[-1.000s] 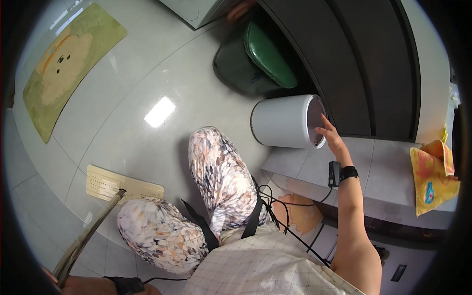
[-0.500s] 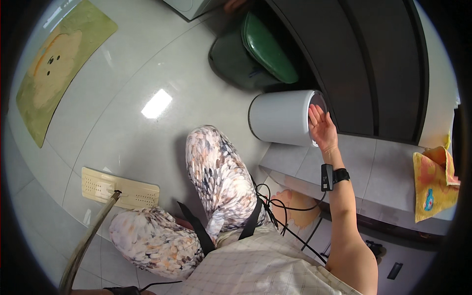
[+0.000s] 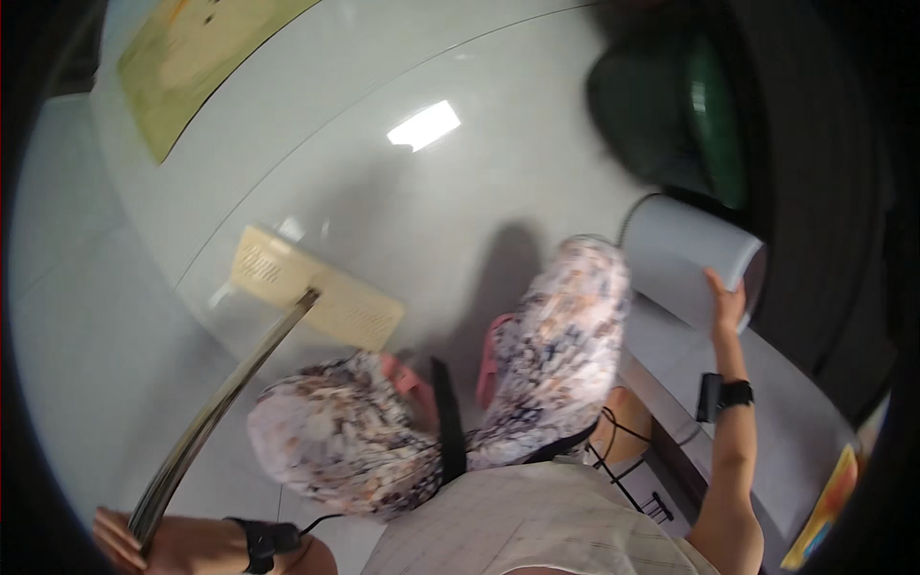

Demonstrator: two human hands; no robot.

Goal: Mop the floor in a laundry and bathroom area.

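Observation:
My left hand (image 3: pixel 120 541), at the lower left edge, is closed round the metal handle (image 3: pixel 206 412) of a flat mop. Its cream rectangular mop head (image 3: pixel 355 311), dotted with small holes, lies on the floor in front of my left knee. Far to the right, my right hand (image 3: pixel 730 305) grips the rim of a light grey cylindrical trash bin (image 3: pixel 676 254). The thumb shows on the bin's outside, and the other fingers are mostly hidden at the rim. Black bands with small devices are on both wrists.
A dark green lidded bin (image 3: pixel 652 115) stands beyond the grey one, near a dark cabinet (image 3: pixel 815 192). A grey tiled ledge (image 3: pixel 786 402) runs along the right, with a yellow cloth (image 3: pixel 824 508). Black cables (image 3: pixel 613 465) hang by my waist. A green mat (image 3: pixel 206 57) lies far left.
My right hand, palm up over the bin's opening before, now grips its rim. My left hand has come into view on the mop handle. The view has turned, shifting the scene.

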